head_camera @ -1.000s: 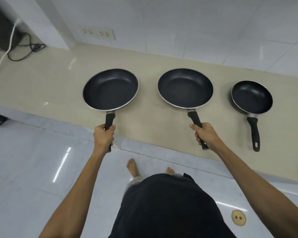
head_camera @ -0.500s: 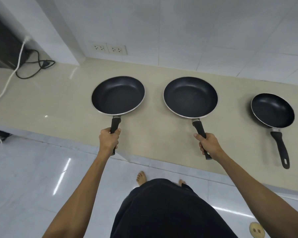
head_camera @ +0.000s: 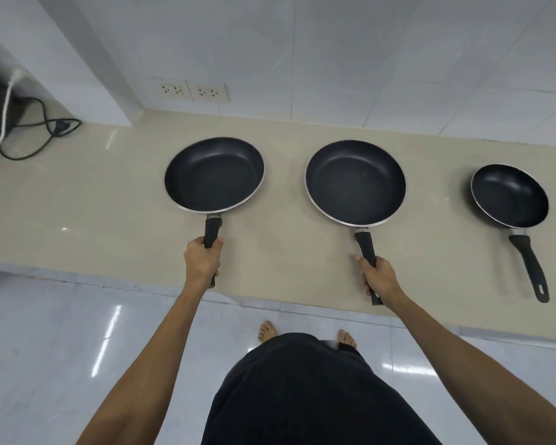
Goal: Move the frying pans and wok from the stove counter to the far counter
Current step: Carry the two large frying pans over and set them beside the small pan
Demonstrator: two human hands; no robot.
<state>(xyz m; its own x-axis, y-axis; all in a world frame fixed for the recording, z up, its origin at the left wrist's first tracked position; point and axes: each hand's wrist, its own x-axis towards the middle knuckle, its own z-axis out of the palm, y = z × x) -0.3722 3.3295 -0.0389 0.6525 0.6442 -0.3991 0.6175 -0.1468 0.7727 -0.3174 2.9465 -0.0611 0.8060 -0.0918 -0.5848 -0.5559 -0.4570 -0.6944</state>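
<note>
Left hand still clenched on left pan handle; right hand on middle pan handle. Both pans over beige counter, unchanged. Small pan now farther right in view.

Twin wall sockets, a black cable and white cord at left

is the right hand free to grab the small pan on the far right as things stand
Probably not yet: the right hand is shut on the middle pan handle. The small pan sits clear on the counter, handle unobstructed.
</note>
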